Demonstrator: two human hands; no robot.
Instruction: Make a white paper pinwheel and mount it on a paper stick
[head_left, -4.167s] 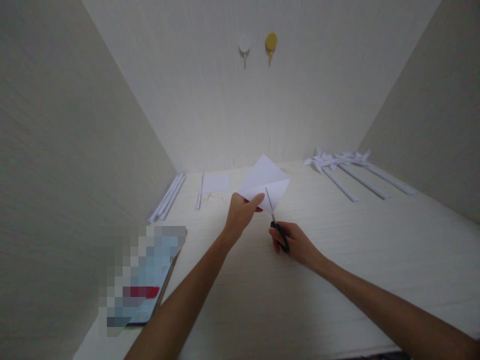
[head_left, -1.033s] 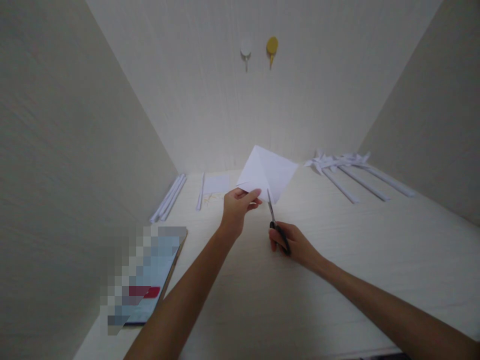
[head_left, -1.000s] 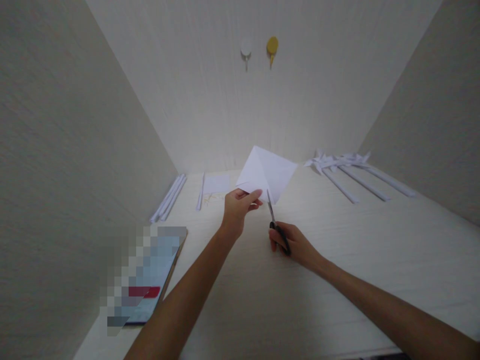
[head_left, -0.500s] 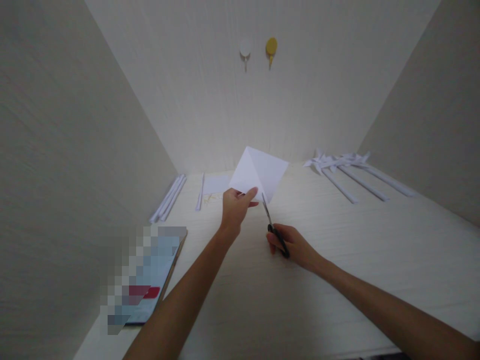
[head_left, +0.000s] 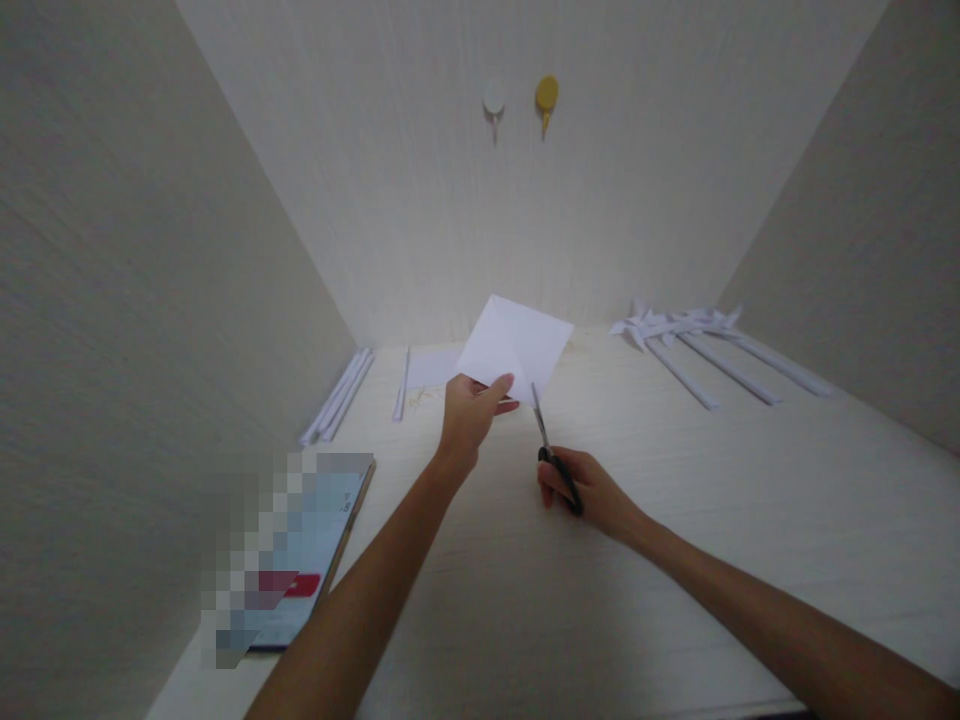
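A square sheet of white paper (head_left: 514,340) with a diagonal crease is raised above the table, one corner turned toward me. My left hand (head_left: 472,410) pinches its lower left edge, thumb on top and fingers underneath. In my right hand (head_left: 581,485) is a pair of scissors (head_left: 555,462) with black handles, fingers wrapped round them. The blades point up and away, their tips overlapping the sheet's near corner. Whether the blades are parted there is too small to tell.
Rolled paper sticks (head_left: 337,395) lie at the left wall, with another stick (head_left: 402,385) and flat paper (head_left: 435,368) nearby. Paper pinwheels (head_left: 675,325) on sticks lie at the back right. A partly blurred tablet (head_left: 315,540) rests by my left forearm. White (head_left: 494,98) and yellow (head_left: 547,93) hooks hang on the wall.
The scissors and my right hand have shifted slightly right, the tips now closer to the paper's near corner. The paper has tilted a little; my left hand keeps its pinch.
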